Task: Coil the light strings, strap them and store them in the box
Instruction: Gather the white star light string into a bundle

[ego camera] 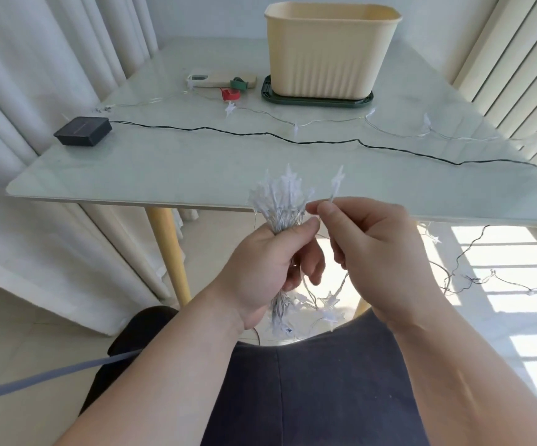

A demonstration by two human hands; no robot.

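Note:
My left hand (270, 265) grips a gathered bundle of white star lights (280, 197), the stars sticking up above my fist just in front of the table's near edge. Close beside it, my right hand (373, 252) pinches the stem of a single star light (337, 181). Loose wire and more stars (328, 304) hang below both hands over my lap. The rest of the light string (296, 127) trails across the table. A cream box (331, 49) stands on a dark green lid (317, 99) at the back. Red (230, 94) and green (238, 83) straps lie left of the box.
A black solar pack (83, 131) sits at the table's left, its dark cable (292, 140) running right across the glass top (164, 162) and off the edge. A phone (215, 79) lies by the straps. More string lies on the floor (501, 281) at right. Curtains flank both sides.

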